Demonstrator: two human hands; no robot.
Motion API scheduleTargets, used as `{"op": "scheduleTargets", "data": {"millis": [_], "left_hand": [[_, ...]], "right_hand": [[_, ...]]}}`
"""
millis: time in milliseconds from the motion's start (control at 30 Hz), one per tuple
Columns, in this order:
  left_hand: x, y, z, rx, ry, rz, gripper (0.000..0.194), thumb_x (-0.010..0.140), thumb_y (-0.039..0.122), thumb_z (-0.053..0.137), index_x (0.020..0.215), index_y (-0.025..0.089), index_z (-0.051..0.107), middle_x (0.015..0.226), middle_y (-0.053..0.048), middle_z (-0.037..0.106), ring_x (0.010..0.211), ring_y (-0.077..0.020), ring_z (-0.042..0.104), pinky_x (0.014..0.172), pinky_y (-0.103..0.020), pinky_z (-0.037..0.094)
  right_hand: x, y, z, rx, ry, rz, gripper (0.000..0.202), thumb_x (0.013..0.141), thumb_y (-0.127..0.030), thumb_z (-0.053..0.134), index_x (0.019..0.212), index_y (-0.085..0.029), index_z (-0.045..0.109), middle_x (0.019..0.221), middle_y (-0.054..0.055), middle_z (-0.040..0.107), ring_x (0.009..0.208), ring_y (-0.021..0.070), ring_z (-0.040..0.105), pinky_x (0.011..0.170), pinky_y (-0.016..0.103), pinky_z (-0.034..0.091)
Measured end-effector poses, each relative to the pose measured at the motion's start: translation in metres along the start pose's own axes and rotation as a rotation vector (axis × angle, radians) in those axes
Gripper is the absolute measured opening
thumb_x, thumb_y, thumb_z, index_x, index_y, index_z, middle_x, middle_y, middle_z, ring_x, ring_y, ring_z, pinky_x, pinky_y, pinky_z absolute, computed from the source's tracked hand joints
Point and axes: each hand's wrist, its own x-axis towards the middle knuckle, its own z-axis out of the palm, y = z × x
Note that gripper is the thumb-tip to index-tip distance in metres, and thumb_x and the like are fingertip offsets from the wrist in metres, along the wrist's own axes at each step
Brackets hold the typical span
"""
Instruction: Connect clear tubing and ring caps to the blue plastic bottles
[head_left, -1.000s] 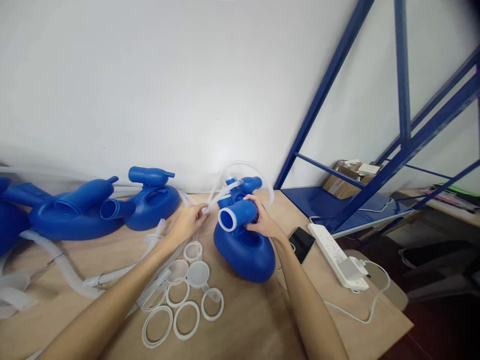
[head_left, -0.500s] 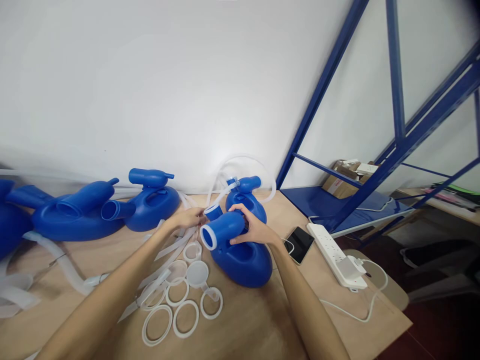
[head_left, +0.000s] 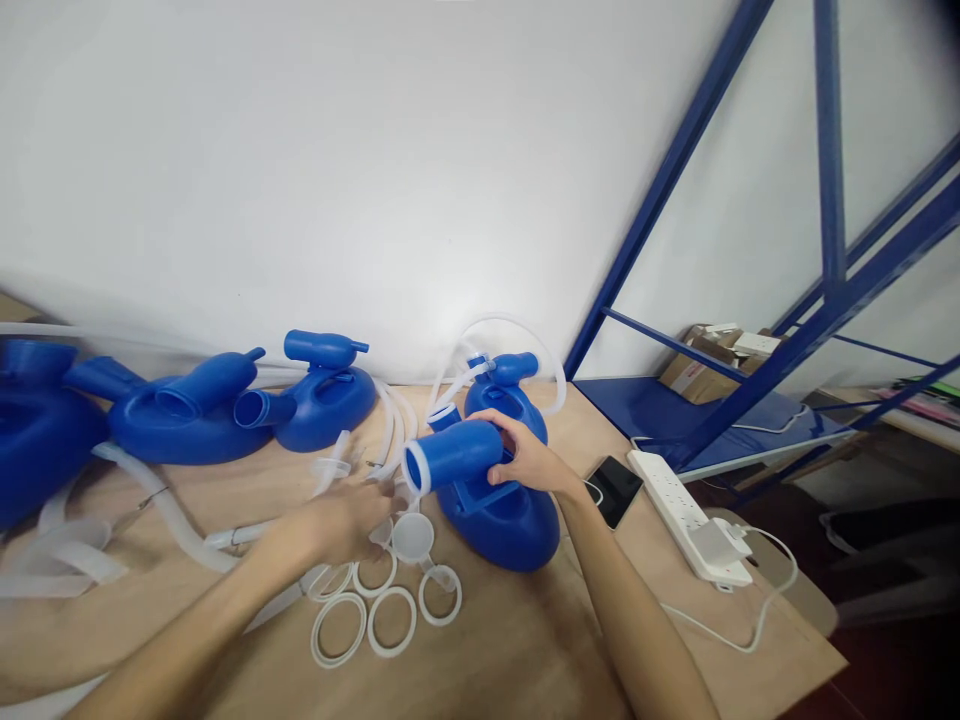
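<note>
My right hand [head_left: 529, 455] is wrapped round a blue plastic tube piece [head_left: 461, 453], its open end fitted with a white ring [head_left: 417, 469]. The piece lies tilted across the top of a blue urinal-like bottle [head_left: 504, 535] that stands on the table. My left hand [head_left: 352, 520], smeared by motion, is low over loose white rings [head_left: 391, 622] and translucent plastic parts. Beside its fingertips lies a round translucent cap with a strap [head_left: 413, 540]; whether the fingers hold anything is hidden.
More blue bottles [head_left: 324, 405] with loose blue tube pieces stand along the wall at left. Another blue bottle with a hose [head_left: 510, 402] is behind. Translucent hoses [head_left: 169, 510] lie at left. At right are a phone [head_left: 613, 490], a power strip [head_left: 686, 515] and a blue rack [head_left: 675, 180].
My left hand has moved down toward me, from beside the bottle's neck to the rings. My right hand still holds the blue tube piece. The view has shifted slightly left.
</note>
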Motion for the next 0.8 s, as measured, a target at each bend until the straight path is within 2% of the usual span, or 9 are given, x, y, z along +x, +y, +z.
{"op": "scheduleTargets", "data": {"millis": [67, 133, 200, 300, 400, 533, 633, 700, 800], "left_hand": [[0.006, 0.010, 0.006, 0.066, -0.047, 0.061, 0.063, 0.072, 0.032, 0.084, 0.133, 0.027, 0.068, 0.142, -0.015, 0.063, 0.135, -0.0399, 0.057, 0.104, -0.049, 0.052], [0.014, 0.017, 0.013, 0.120, -0.080, 0.126, 0.071, 0.073, 0.034, 0.084, 0.140, 0.025, 0.063, 0.145, -0.018, 0.059, 0.133, -0.0398, 0.059, 0.103, -0.049, 0.053], [0.019, 0.022, 0.021, 0.153, -0.065, 0.173, 0.067, 0.074, 0.033, 0.084, 0.138, 0.022, 0.065, 0.137, -0.019, 0.063, 0.124, -0.0384, 0.064, 0.098, -0.047, 0.055], [0.021, 0.025, 0.027, 0.190, 0.009, 0.224, 0.054, 0.079, 0.026, 0.080, 0.132, 0.024, 0.069, 0.124, -0.016, 0.069, 0.121, -0.0375, 0.063, 0.095, -0.046, 0.055], [0.017, 0.025, 0.019, 0.139, 0.001, 0.253, 0.047, 0.084, 0.023, 0.075, 0.130, 0.032, 0.072, 0.122, -0.011, 0.071, 0.117, -0.0335, 0.066, 0.093, -0.041, 0.055], [0.010, 0.016, -0.008, -0.098, -0.004, 0.281, 0.038, 0.092, 0.018, 0.062, 0.123, 0.036, 0.075, 0.118, -0.004, 0.075, 0.108, -0.0254, 0.071, 0.091, -0.033, 0.053], [0.001, 0.003, -0.029, -0.321, 0.124, 0.297, 0.028, 0.098, 0.028, 0.059, 0.120, 0.029, 0.076, 0.121, -0.005, 0.075, 0.112, -0.0250, 0.070, 0.097, -0.032, 0.052], [-0.002, -0.006, -0.040, -0.476, 0.303, 0.206, 0.031, 0.100, 0.038, 0.059, 0.125, 0.027, 0.072, 0.118, -0.005, 0.076, 0.109, -0.0251, 0.071, 0.095, -0.033, 0.053], [0.005, -0.010, -0.048, -0.837, 0.582, 0.019, 0.045, 0.097, 0.050, 0.063, 0.133, 0.023, 0.065, 0.101, -0.005, 0.077, 0.086, -0.0224, 0.073, 0.071, -0.029, 0.057]], "right_hand": [[0.003, 0.005, 0.006, 0.094, 0.081, 0.004, 0.081, 0.065, -0.068, 0.089, 0.127, -0.023, 0.061, 0.115, 0.007, 0.068, 0.104, 0.0257, 0.069, 0.091, 0.036, 0.057], [0.006, 0.012, 0.011, 0.157, 0.192, 0.029, 0.076, 0.071, -0.071, 0.084, 0.126, -0.024, 0.058, 0.103, 0.004, 0.069, 0.092, 0.0230, 0.071, 0.080, 0.034, 0.060], [0.008, 0.018, 0.013, 0.187, 0.275, 0.064, 0.072, 0.073, -0.069, 0.083, 0.125, -0.026, 0.056, 0.093, 0.003, 0.069, 0.082, 0.0216, 0.071, 0.070, 0.033, 0.061], [0.009, 0.025, 0.012, 0.239, 0.307, 0.074, 0.072, 0.070, -0.068, 0.087, 0.122, -0.027, 0.058, 0.096, 0.003, 0.069, 0.078, 0.0203, 0.070, 0.066, 0.032, 0.062], [0.010, 0.031, 0.009, 0.315, 0.307, 0.068, 0.078, 0.066, -0.073, 0.086, 0.121, -0.026, 0.059, 0.097, 0.003, 0.069, 0.070, 0.0186, 0.070, 0.061, 0.031, 0.060], [0.010, 0.037, 0.010, 0.350, 0.288, 0.079, 0.085, 0.063, -0.081, 0.082, 0.122, -0.025, 0.057, 0.075, -0.002, 0.068, 0.054, 0.0177, 0.066, 0.058, 0.033, 0.058], [0.007, 0.032, 0.011, 0.367, 0.285, 0.064, 0.085, 0.063, -0.087, 0.077, 0.119, -0.025, 0.060, 0.071, -0.001, 0.069, 0.062, 0.0217, 0.070, 0.072, 0.040, 0.062], [0.003, 0.023, 0.010, 0.348, 0.286, 0.074, 0.084, 0.062, -0.089, 0.076, 0.115, -0.025, 0.062, 0.076, 0.002, 0.073, 0.071, 0.0248, 0.074, 0.079, 0.043, 0.062], [-0.003, 0.008, 0.007, 0.334, 0.282, 0.151, 0.082, 0.062, -0.086, 0.079, 0.115, -0.025, 0.064, 0.086, 0.005, 0.077, 0.080, 0.0273, 0.077, 0.084, 0.044, 0.062]]}}
